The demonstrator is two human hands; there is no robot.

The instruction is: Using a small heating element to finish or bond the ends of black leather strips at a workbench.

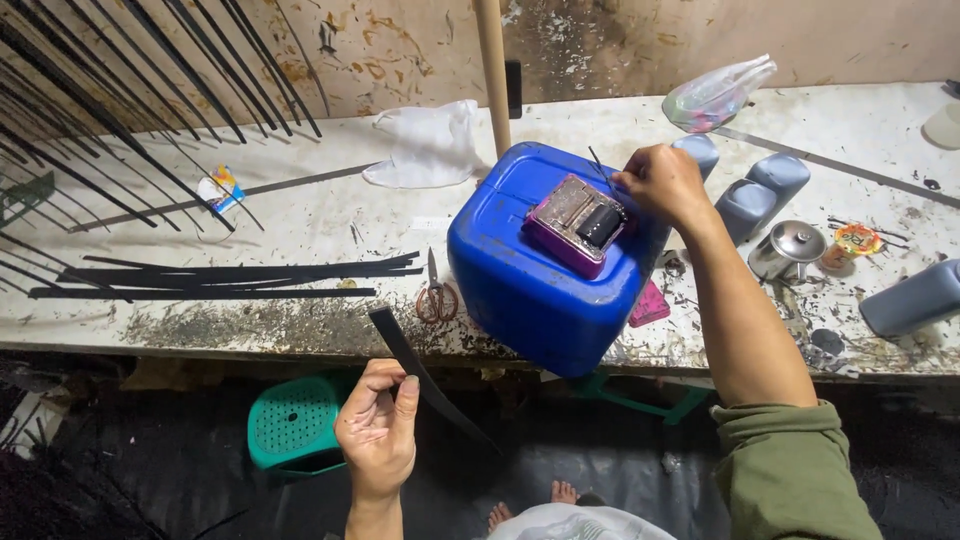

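Bare worktop (330, 215) left of blue jerrycan (530, 290); scissors (436, 295) and black strips (220, 275) nearby

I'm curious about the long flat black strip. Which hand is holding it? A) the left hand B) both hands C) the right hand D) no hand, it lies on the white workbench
A: the left hand is closed around the long flat black strip below the bench edge, while the right hand is up on top of the big blue plastic canister.

A tray (577, 224) is sitting on the jug (540, 280), just left of the right hand (660, 182). Scissors (436, 294) are lying on the table (300, 220) beyond the left hand (378, 428).
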